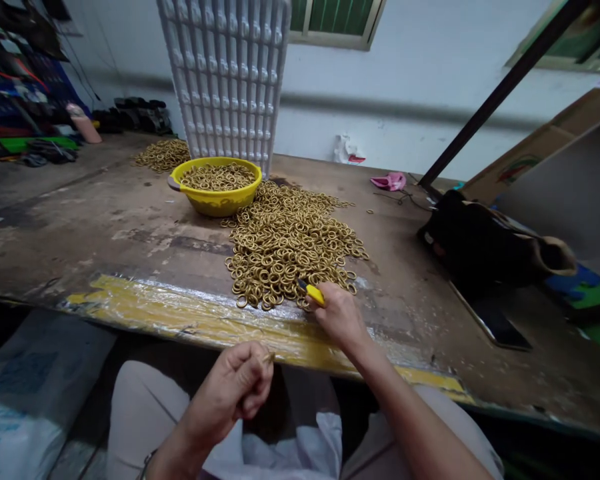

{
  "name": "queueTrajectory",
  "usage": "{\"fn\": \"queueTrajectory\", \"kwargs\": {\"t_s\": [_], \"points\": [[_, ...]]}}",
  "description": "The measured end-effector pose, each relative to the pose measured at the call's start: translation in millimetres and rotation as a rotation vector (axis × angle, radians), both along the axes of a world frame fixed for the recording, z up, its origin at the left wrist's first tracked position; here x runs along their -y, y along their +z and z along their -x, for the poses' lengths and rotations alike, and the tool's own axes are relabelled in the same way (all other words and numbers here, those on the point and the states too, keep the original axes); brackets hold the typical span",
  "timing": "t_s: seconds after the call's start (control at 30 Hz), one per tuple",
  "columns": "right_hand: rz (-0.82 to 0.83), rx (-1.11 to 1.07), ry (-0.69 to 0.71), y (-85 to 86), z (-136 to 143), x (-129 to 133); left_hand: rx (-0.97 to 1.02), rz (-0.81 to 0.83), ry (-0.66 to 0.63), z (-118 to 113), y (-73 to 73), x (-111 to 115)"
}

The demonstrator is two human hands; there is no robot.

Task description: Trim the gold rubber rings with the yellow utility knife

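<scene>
My right hand [341, 315] is closed around a yellow-handled tool [315, 294] with a dark tip, whose exact kind I cannot make out. The tip points at the near edge of a spread heap of brass-coloured rings [293, 243]. Below the table edge, over my lap, my left hand [243, 383] is closed, with a small brass-coloured ring [269, 358] pinched at thumb and forefinger, mostly hidden by them. Behind the heap, to the left, a yellow basin [220, 202] holds many more rings.
A ribbed translucent plastic panel [227, 80] stands upright behind the basin. Another ring pile [163, 155] lies farther left. On the right are a black bag [475, 247], a phone [500, 323] and a pink item [390, 181]. Yellow tape [145, 310] covers the table's front edge.
</scene>
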State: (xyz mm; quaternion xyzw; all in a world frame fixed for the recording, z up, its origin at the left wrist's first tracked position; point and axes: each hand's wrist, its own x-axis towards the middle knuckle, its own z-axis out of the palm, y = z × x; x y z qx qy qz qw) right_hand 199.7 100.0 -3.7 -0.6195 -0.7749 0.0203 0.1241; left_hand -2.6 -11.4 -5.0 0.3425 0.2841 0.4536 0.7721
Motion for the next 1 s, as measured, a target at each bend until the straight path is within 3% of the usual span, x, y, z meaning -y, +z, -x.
{"fn": "queueTrajectory", "kwargs": {"t_s": [0.1, 0.2, 0.33, 0.5, 0.6, 0.67, 0.77, 0.83, 1.0], "points": [[-0.012, 0.103, -0.029, -7.6, 4, -5, 0.136, 0.168, 0.061, 1, -13.3, -6], [0.003, 0.193, -0.040, -12.8, 9, -7, 0.226, 0.193, 0.110, 4, -17.2, -8], [0.011, 0.223, -0.071, -13.8, 11, -8, 0.276, 0.224, 0.073, 7, -19.0, -10], [0.030, 0.174, -0.088, -12.2, 10, -9, 0.226, 0.257, 0.081, 3, -21.8, -14], [0.008, -0.023, -0.099, -7.1, 7, -9, 0.120, 0.276, 0.090, -3, -23.8, -16], [0.124, -0.356, -0.135, -2.4, 4, -9, 0.011, 0.263, 0.105, -7, -25.7, -18], [0.476, -0.839, -0.140, 2.5, 2, -8, -0.184, 0.155, 0.139, -11, -28.5, -23], [0.675, -0.985, -0.081, 3.5, 4, -5, -0.346, 0.042, 0.206, -14, -28.9, -28], [0.998, -1.205, 0.031, 2.6, 13, 3, -0.640, -0.226, 0.364, -19, -23.7, -43]]}}
